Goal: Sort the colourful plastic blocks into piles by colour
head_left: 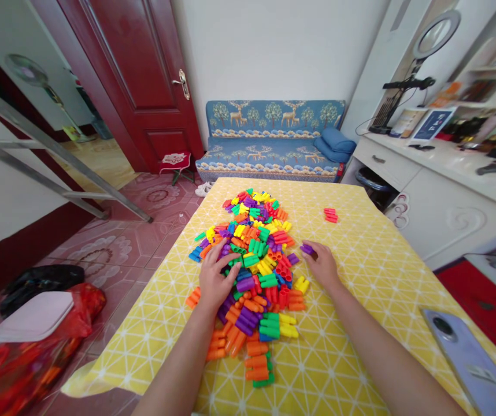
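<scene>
On the table (373, 248), under a yellow cloth printed with white lines, a loose heap of ribbed plastic tube pieces (259, 248) in red, orange, yellow, green, blue and purple is lying left of centre. The right hand (321, 263) is gripping a small purple ribbed plastic piece (307, 248) between thumb and fingers, just right of the heap. This piece is lying roughly crosswise, its exposed end pointing left toward the heap. The left hand (217, 276) is resting over the heap, open, fingers spread and pointing away from the person. Beyond the right hand, a red ribbed plastic piece (330, 215) is sitting apart, its long axis running side to side. At the near end, an orange ribbed plastic piece (256, 368) is likewise pointing crosswise.

On the floor at left, a translucent red plastic bag (89, 309) is lying beside a black plastic bag (44, 279); the contents of both are remaining unclear. A flat white plastic panel (35, 316) is resting on the red bag. Beside the white cabinet (443, 202), a dark lined bin (373, 179) is standing, its contents indistinct.
</scene>
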Tool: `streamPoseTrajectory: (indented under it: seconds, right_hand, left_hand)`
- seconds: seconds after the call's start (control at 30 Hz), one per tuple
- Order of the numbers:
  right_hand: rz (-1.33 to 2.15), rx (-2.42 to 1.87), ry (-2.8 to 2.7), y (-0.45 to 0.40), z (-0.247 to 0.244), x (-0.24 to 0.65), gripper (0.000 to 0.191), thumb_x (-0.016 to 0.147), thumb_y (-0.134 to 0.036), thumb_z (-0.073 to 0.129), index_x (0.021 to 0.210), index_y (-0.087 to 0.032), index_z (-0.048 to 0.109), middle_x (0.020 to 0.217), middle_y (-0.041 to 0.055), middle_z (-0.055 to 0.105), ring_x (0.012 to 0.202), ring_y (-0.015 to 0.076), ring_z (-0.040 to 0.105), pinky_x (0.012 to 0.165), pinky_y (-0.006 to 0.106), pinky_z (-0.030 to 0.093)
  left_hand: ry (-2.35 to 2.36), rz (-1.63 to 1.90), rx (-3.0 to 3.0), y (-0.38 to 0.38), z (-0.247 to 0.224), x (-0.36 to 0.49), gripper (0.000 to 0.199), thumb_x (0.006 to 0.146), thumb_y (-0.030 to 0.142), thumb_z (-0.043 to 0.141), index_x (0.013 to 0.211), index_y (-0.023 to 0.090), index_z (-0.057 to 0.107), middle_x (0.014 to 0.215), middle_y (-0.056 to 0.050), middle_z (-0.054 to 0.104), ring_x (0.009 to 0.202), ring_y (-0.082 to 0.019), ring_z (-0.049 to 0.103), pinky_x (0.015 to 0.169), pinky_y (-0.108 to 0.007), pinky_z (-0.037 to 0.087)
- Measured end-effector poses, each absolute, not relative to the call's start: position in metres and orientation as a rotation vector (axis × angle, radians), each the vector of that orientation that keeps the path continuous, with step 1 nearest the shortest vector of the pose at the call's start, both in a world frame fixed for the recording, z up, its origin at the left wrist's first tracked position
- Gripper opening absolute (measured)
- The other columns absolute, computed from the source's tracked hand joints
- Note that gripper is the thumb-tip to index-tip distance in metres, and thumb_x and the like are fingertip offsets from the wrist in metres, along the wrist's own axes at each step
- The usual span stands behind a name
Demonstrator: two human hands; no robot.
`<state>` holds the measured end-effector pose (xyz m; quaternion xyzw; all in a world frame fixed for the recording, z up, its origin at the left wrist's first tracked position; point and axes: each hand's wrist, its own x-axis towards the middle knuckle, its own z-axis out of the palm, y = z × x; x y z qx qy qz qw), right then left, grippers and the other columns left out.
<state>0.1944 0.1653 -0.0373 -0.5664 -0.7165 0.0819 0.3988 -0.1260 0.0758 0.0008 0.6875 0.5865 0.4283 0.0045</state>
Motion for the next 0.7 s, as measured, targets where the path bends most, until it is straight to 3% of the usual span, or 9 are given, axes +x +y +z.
streamPoseTrajectory:
  seconds: [0.13, 0.37, 0.57, 0.7]
  right_hand:
    - [0.046, -1.541, -1.712, 0.159, -0.038, 0.217, 0.034, 0.085, -0.026, 0.046, 0.107, -0.018, 0.069, 0.108, 0.0097, 0.068, 0.099, 0.0242, 0.058, 0.094, 0.043, 0.045]
    - [0.059, -1.584, -2.033, 0.136, -0.048, 0.236, 0.044, 0.087, -0.035, 0.047, 0.126, -0.02, 0.061, 0.139, 0.0106, 0.053, 0.125, 0.027, 0.049, 0.106, 0.047, 0.038]
    - [-0.023, -1.765, -1.792, 0.16, -0.05, 0.273, 0.043, 0.087, -0.024, 0.037, 0.111, -0.016, 0.071, 0.129, 0.0119, 0.058, 0.118, 0.0267, 0.053, 0.105, 0.044, 0.04]
    - [-0.013, -1.992, -1.607, 0.193, -0.036, 0.304, 0.046, 0.084, -0.022, 0.038, 0.119, -0.015, 0.067, 0.13, 0.0136, 0.056, 0.119, 0.0294, 0.051, 0.105, 0.046, 0.037]
  left_hand:
    - [1.831, 1.355, 2.152, 0.076, 0.0, -0.126, 0.021, 0.087, 0.037, 0.062, 0.103, 0.03, 0.072, 0.144, -0.003, 0.049, 0.129, -0.025, 0.049, 0.108, -0.047, 0.04]
    - [1.829, 1.351, 2.15, 0.076, 0.0, -0.126, 0.021, 0.087, 0.036, 0.062, 0.104, 0.03, 0.072, 0.145, -0.002, 0.048, 0.13, -0.026, 0.048, 0.11, -0.047, 0.039]
    - [1.814, 1.366, 2.158, 0.076, 0.003, -0.125, 0.02, 0.087, 0.036, 0.062, 0.102, 0.03, 0.072, 0.142, -0.002, 0.051, 0.128, -0.026, 0.05, 0.108, -0.046, 0.041]
    - [1.814, 1.367, 2.161, 0.076, 0.003, -0.125, 0.02, 0.087, 0.036, 0.062, 0.102, 0.029, 0.073, 0.142, -0.002, 0.051, 0.128, -0.026, 0.05, 0.109, -0.047, 0.04]
